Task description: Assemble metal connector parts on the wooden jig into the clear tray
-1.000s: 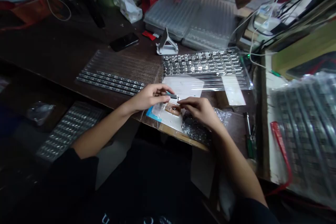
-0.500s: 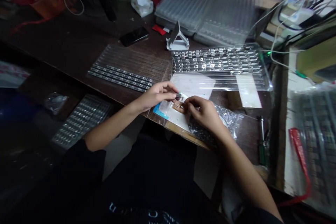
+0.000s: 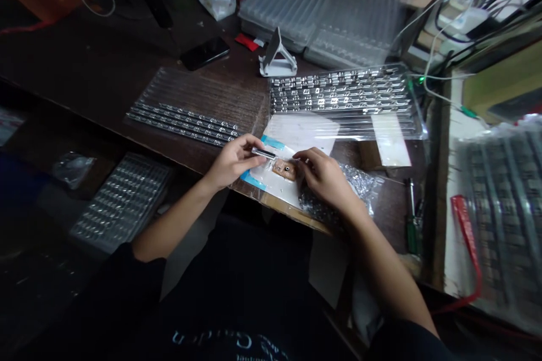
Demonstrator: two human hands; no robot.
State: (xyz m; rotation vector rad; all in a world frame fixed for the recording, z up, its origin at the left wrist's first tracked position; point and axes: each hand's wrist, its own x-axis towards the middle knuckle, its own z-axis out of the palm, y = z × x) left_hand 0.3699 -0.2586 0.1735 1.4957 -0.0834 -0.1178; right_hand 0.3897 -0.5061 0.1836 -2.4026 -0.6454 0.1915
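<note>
My left hand [image 3: 232, 164] pinches a small flat dark part with silvery edges [image 3: 264, 153] between thumb and fingers, just left of a brown block. This block [image 3: 284, 169], with a dark round hole ringed in white, lies on a white sheet [image 3: 284, 193] edged with blue tape. At the block's right side is my right hand [image 3: 325, 176], thumb and fingertips drawn together; whatever is between them is too small to make out. Under the right wrist lies a clear plastic bag of small shiny pieces [image 3: 324, 206].
A clear ribbed tray [image 3: 195, 87] with rows of metallic parts lies left, and a fuller tray [image 3: 347, 127] lies behind my hands. A phone [image 3: 205, 53], a grey stand [image 3: 277, 59] and stacked trays [image 3: 296, 0] are farther back. A green-handled screwdriver [image 3: 411, 225] lies right.
My left hand has drawn back left from the brown block, and the dark part shows more fully. My right hand stays beside the block. The whole view has shifted slightly.
</note>
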